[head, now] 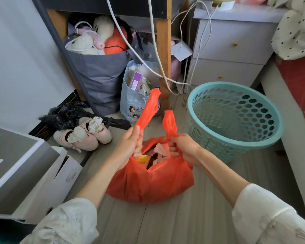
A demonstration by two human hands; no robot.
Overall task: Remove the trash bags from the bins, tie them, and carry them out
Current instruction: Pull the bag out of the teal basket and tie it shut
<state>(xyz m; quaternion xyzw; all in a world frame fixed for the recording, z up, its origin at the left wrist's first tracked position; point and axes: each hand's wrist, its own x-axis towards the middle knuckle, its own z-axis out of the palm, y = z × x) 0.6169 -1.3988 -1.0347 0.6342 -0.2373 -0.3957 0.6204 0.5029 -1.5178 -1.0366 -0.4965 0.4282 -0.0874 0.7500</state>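
Both forearms reach forward. Left hand (130,142) fingers curl round one bag handle, right hand (181,148) fingers grip the other. Bag (151,182) sits on floor beside bin (236,118), mouth open.

Both hands (155,147) fisted, arms outstretched

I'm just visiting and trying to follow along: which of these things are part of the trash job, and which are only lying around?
Part of the job:
- red trash bag, out of the bin, top not yet tied
- left hand and right hand, each gripping a bag handle
- teal bin

Just lying about:
- pink shoes
- grey bag of plush toys
- white cables
- white nightstand
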